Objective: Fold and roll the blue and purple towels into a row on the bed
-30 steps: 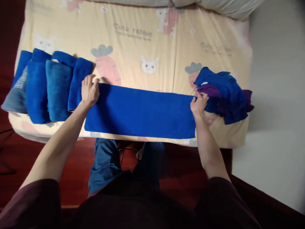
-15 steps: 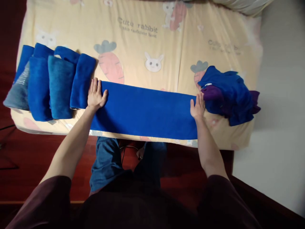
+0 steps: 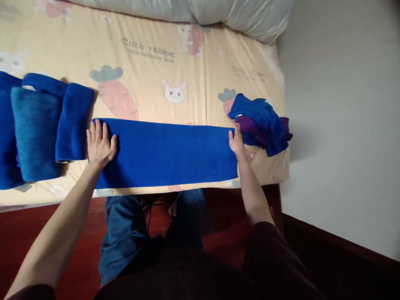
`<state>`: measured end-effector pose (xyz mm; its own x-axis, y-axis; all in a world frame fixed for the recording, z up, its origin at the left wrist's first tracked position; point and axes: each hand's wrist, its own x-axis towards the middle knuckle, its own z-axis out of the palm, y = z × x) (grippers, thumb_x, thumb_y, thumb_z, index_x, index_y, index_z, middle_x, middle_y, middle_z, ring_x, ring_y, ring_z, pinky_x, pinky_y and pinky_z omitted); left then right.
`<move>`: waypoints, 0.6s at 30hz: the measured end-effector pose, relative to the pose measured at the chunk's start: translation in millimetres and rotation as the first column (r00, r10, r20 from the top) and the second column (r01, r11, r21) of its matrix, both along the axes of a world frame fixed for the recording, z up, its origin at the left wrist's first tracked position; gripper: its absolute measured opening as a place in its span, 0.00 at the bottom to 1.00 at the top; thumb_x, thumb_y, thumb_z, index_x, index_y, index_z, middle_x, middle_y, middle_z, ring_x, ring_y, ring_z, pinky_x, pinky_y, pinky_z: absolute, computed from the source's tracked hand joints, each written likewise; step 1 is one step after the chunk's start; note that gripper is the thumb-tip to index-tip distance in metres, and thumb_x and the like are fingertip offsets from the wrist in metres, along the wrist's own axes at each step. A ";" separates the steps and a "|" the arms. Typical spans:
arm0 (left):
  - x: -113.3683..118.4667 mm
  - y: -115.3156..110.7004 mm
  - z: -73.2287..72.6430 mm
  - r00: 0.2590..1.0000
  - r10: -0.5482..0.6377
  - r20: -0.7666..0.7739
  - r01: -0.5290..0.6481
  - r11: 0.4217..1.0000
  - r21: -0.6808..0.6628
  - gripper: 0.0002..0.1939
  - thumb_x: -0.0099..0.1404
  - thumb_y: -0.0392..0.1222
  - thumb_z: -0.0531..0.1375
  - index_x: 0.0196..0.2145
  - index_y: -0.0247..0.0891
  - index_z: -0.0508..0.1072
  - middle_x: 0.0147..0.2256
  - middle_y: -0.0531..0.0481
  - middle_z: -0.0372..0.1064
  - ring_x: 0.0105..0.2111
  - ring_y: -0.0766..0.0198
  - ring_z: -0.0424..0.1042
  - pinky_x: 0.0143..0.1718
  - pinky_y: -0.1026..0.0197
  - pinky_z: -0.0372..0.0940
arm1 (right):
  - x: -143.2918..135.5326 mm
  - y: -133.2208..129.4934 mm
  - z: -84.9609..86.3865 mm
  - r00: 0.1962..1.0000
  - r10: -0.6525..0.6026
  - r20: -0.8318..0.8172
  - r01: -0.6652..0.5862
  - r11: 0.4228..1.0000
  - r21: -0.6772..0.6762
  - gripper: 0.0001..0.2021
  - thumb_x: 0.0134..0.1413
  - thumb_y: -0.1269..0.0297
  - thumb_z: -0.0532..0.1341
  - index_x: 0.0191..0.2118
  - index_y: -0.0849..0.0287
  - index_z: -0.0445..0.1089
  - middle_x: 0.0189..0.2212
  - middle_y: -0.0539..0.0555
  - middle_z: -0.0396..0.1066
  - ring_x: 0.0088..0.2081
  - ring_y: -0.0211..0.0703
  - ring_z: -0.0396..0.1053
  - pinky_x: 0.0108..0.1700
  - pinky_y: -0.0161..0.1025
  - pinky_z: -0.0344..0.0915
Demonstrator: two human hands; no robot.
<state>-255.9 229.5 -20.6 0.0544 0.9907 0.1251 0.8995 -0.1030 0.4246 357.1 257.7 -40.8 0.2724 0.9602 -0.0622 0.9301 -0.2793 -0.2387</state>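
A long blue towel (image 3: 171, 154), folded into a flat strip, lies along the near side of the bed. My left hand (image 3: 100, 145) rests flat on its left end, with fingers stretched and the thumb apart. At the far right end, my right hand (image 3: 236, 142) touches the towel's edge, fingers extended and thumb spread over the cloth. Just left of my left hand lies a rolled or folded blue towel (image 3: 75, 121). Beyond my right hand sits a crumpled heap of blue and purple cloths (image 3: 262, 125).
More folded towels, including a lighter blue one (image 3: 37, 135), lie at the left, partly cut off by the view. The bed (image 3: 150, 91) has a yellow rabbit-and-carrot sheet. Grey bedding (image 3: 212, 10) runs along its far side, and a pale wall (image 3: 337, 125) stands at the right.
The view has turned to the right, so the bed and towels appear further left. Both hands stay at the towel's ends; my right hand has turned more onto its side.
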 end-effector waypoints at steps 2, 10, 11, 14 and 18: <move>10.9 -38.6 5.5 0.999 -0.039 -0.023 0.038 0.999 -0.013 0.36 0.78 0.53 0.45 0.72 0.25 0.47 0.74 0.34 0.34 0.74 0.50 0.31 0.72 0.41 0.31 | -23.1 -45.6 4.2 0.997 0.055 0.060 -0.059 0.996 0.065 0.35 0.74 0.49 0.37 0.75 0.68 0.44 0.75 0.65 0.41 0.75 0.50 0.38 0.73 0.55 0.44; 11.3 -187.3 4.8 0.991 0.111 -0.079 -0.111 0.994 -0.003 0.35 0.76 0.51 0.45 0.73 0.30 0.48 0.74 0.36 0.37 0.74 0.46 0.38 0.72 0.39 0.39 | -40.2 -213.1 -1.4 0.993 0.056 0.108 -0.053 0.998 -0.030 0.32 0.74 0.52 0.35 0.76 0.59 0.40 0.76 0.56 0.36 0.76 0.44 0.33 0.75 0.53 0.35; 7.3 -195.7 4.6 0.989 0.126 -0.075 -0.127 0.992 -0.002 0.35 0.75 0.51 0.45 0.73 0.29 0.48 0.74 0.35 0.37 0.74 0.45 0.37 0.72 0.38 0.39 | -35.1 -219.4 -0.7 0.994 0.026 0.108 -0.021 0.999 -0.047 0.32 0.74 0.52 0.35 0.76 0.59 0.40 0.76 0.56 0.36 0.76 0.44 0.33 0.75 0.53 0.35; -5.8 -216.3 2.7 0.984 0.171 -0.059 -0.171 0.985 0.011 0.36 0.75 0.51 0.45 0.73 0.26 0.49 0.73 0.32 0.38 0.74 0.45 0.37 0.72 0.39 0.38 | -30.2 -232.9 6.3 0.991 -0.056 0.118 0.066 0.994 -0.083 0.32 0.73 0.52 0.36 0.76 0.62 0.42 0.76 0.57 0.37 0.76 0.46 0.33 0.74 0.53 0.35; -22.6 -244.9 -5.9 0.975 0.207 -0.080 -0.208 0.978 -0.007 0.38 0.75 0.52 0.44 0.71 0.20 0.50 0.72 0.26 0.43 0.73 0.41 0.40 0.71 0.38 0.42 | -58.0 -262.8 15.0 0.989 -0.039 0.140 0.042 0.999 -0.012 0.33 0.73 0.54 0.38 0.75 0.66 0.43 0.76 0.59 0.35 0.76 0.49 0.31 0.74 0.55 0.32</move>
